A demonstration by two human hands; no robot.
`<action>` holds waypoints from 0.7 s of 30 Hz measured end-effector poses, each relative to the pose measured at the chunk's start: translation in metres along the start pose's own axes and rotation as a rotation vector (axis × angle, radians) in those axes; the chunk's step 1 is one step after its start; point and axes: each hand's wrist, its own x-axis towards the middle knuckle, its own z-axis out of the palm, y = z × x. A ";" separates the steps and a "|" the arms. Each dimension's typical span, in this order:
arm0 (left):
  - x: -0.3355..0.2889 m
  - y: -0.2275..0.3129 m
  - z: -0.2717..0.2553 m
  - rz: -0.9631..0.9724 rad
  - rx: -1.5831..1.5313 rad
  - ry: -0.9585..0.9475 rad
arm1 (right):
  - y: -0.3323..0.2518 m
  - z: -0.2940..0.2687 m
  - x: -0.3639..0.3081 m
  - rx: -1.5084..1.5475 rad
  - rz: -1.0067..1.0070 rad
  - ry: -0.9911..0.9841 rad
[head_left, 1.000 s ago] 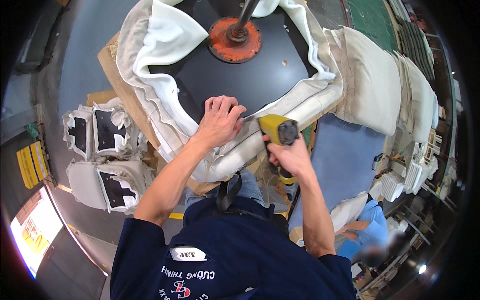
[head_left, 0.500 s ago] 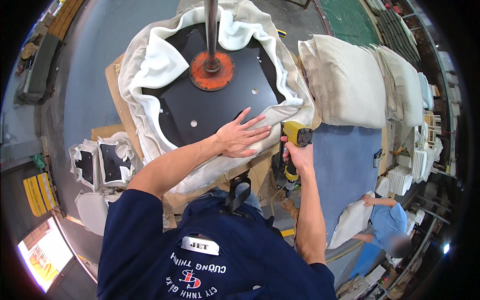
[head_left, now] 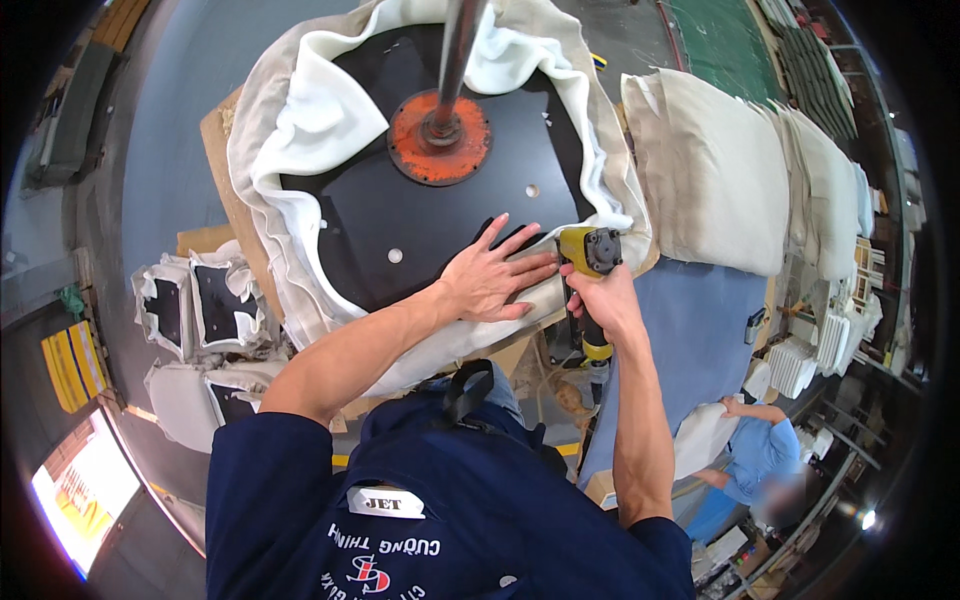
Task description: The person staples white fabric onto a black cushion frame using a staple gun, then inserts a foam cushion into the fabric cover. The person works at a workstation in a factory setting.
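A seat cushion lies bottom up before me, its black board (head_left: 370,215) framed by white padding (head_left: 330,115) and beige fabric (head_left: 245,150). My left hand (head_left: 492,278) is spread flat on the near edge, pressing the folded fabric toward the board. In my right hand (head_left: 608,298) is a yellow and black staple gun (head_left: 590,250), gripped by its handle. Its nose is at the cushion's near right edge, close to my left fingertips; the exact contact is hidden. An orange round plate (head_left: 415,150) with a metal post (head_left: 460,50) rests on the board.
Stacked beige cushions (head_left: 710,180) stand on the blue table (head_left: 680,320) to the right. Smaller black-and-white cushion pieces (head_left: 215,300) lie at the left. A co-worker in a blue shirt (head_left: 765,450) handles fabric at the lower right. An air hose fitting hangs below the gun.
The staple gun and my right hand have moved slightly up against the cushion edge. My left hand stays spread on the fabric, nearer the board. The whole view has shifted a little.
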 end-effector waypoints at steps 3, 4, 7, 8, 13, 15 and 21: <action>0.002 0.000 0.000 -0.008 0.013 0.025 | -0.001 0.001 0.007 -0.042 0.008 -0.022; 0.003 -0.003 0.000 -0.015 0.020 0.019 | -0.003 0.000 0.009 -0.032 0.005 -0.026; -0.004 0.003 0.002 -0.029 -0.015 0.008 | -0.009 0.006 0.000 -0.030 0.000 -0.009; -0.004 0.003 0.003 -0.007 -0.031 0.037 | -0.010 0.008 -0.002 -0.032 0.009 -0.016; 0.001 -0.003 0.000 -0.020 -0.007 0.012 | -0.003 0.008 0.001 -0.061 0.027 -0.043; 0.002 -0.001 0.002 -0.023 -0.013 0.013 | -0.005 0.013 -0.009 0.006 -0.039 -0.030; 0.000 0.003 -0.004 -0.047 0.059 0.021 | -0.008 0.014 0.003 -0.104 -0.008 -0.044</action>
